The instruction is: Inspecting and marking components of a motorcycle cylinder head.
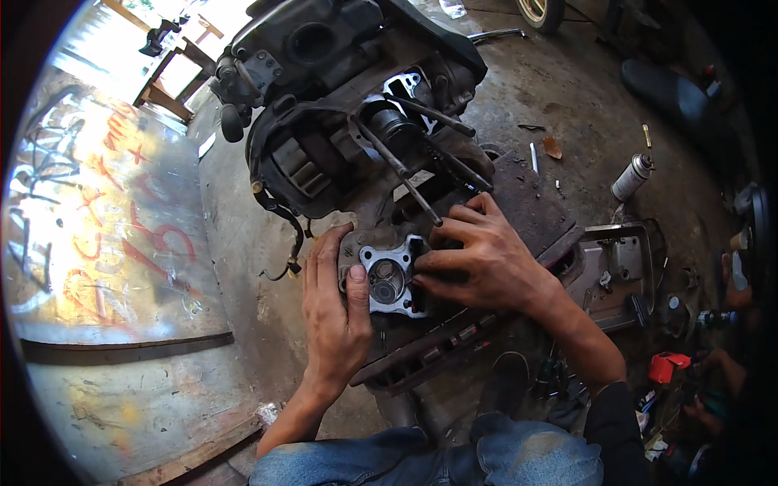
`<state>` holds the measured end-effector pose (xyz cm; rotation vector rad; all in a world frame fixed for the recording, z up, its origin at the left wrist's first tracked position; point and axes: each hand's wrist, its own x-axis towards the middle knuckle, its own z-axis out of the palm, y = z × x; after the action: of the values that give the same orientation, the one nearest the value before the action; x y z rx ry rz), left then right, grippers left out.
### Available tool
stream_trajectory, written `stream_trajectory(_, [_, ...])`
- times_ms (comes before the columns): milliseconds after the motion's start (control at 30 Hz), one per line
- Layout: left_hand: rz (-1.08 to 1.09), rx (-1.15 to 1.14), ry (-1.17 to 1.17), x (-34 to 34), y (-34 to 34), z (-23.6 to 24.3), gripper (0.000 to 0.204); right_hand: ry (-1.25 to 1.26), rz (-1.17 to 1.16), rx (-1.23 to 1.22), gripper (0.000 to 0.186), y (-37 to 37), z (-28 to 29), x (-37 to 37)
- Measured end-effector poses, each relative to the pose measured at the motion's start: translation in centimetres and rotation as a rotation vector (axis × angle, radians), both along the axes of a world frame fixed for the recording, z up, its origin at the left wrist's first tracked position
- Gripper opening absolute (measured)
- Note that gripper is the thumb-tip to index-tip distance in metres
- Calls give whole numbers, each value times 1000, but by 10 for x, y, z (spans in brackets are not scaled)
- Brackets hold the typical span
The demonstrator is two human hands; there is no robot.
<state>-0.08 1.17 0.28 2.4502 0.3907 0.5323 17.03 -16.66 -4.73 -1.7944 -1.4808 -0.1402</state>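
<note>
A metal cylinder head (389, 257) rests with its combustion chamber and two valves facing up. My left hand (334, 312) grips its left side, the thumb lying over the near left part of the casting. On the opposite side my right hand (490, 263) has its fingers bent, with the fingertips against the dark right edge of the head. Whether those fingers also hold something small cannot be made out. Beyond my hands stands the engine (312, 158), opened up, with a piston (391, 125) showing between several long studs (442, 117).
Under the head lies a dark, dirty work stand (527, 202). At the right are a spray can (631, 178), a metal pan (596, 283) with parts, and a red box (668, 367). Another person's hand (713, 389) shows at the right edge. A painted board (121, 219) leans at the left.
</note>
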Motion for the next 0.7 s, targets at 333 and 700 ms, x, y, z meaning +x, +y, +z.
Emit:
stream_trajectory(333, [-6,-13,5,1,-1,2,46,-13,-25,-37,18,-2,6,0])
stream_trajectory(700, [-4,-9,9,0,-1,2,47,-70,-60,19,18,2,7,3])
